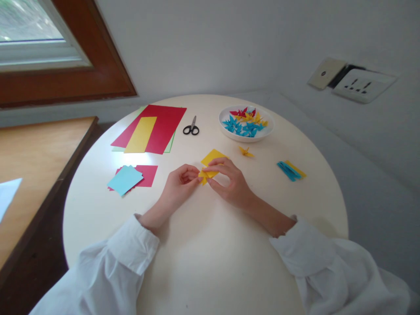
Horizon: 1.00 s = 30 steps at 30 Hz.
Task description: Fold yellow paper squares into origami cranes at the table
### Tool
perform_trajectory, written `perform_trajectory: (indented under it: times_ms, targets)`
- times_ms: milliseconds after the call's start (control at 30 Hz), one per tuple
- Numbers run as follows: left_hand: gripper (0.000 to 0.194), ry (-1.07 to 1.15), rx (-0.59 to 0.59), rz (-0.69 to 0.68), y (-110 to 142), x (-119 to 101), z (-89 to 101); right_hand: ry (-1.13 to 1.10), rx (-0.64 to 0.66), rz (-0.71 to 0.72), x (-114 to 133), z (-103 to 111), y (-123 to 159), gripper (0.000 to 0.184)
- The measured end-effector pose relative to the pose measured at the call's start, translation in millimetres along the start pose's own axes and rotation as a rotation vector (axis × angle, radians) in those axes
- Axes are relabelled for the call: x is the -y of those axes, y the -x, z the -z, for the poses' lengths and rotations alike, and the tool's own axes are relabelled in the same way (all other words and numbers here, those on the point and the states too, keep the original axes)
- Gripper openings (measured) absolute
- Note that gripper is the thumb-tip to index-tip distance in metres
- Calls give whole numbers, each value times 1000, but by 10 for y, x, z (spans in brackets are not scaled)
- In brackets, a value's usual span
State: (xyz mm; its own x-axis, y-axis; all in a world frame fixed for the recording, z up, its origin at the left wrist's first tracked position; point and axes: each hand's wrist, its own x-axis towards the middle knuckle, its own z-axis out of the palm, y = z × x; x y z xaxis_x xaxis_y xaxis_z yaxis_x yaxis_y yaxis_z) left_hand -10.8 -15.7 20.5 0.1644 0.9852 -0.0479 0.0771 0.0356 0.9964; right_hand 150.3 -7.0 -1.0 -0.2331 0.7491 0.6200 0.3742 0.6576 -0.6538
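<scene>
Between my two hands is a small piece of folded yellow origami paper, partly hidden by the fingers. My left hand pinches its left side, thumb and forefinger closed on it. From the right, my right hand grips the same piece with its thumb below and fingers above. Just behind the hands lies a flat yellow paper square, its near part covered by the right fingers. A finished yellow paper crane rests on the table beyond my right hand.
A white dish holds several red, yellow and blue paper cranes. Scissors lie left of it. Large coloured sheets and light blue squares are at left. Folded blue strips lie right on the round table.
</scene>
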Motion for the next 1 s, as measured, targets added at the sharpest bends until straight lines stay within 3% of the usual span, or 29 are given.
perform_trajectory:
  times_ms: [200,433,700,1000]
  targets:
    - [24,-32,-14,-2,5,-7,-5,-4,10,0,-29,-14,10,21]
    - [25,81,7,26,-18,57,17,37,-6,7,-58,-31,18,19]
    - [21,82,-88,7,-17,36,-6,80,-22,56,-48,-38,24,20]
    - [26,150,-63,26,20,-1,-48,151,-4,121,-33,-10,15,21]
